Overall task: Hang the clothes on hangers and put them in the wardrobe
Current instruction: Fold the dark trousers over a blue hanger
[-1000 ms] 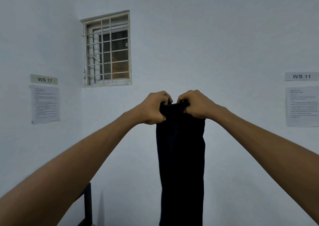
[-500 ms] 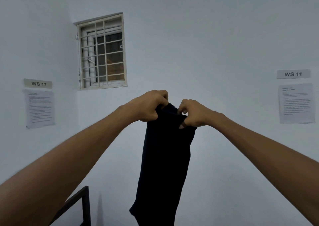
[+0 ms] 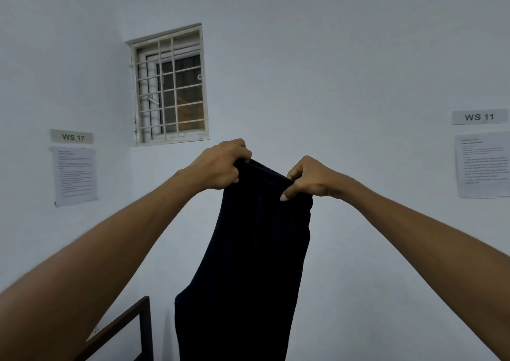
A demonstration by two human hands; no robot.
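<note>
The head view looks up at a corner of a plain pale room. On the far wall a small barred window point(image 3: 169, 84) sits high, left of centre, with a cream frame and grille. The left wall carries a label reading "WS 17" point(image 3: 72, 136) with a printed sheet point(image 3: 75, 175) taped just under it. At the right edge of the far wall hangs a matching label reading "WS 11" point(image 3: 479, 117), also with a printed sheet point(image 3: 482, 164) just below. A strip of ceiling shows at the top. At the bottom left, a dark frame point(image 3: 138, 322) of some furniture pokes into view; what it belongs to cannot be told.

Both bare arms reach forward and up. The left hand point(image 3: 220, 167) grips one upper corner of a dark garment point(image 3: 254, 264), fingers curled over its top edge. The right hand point(image 3: 309, 177) pinches the other upper corner, thumb pressed against the cloth. The garment's top edge runs between the two hands, sloping down toward the right, and the cloth hangs in mid-air, past the bottom of the view, in front of the far wall.
</note>
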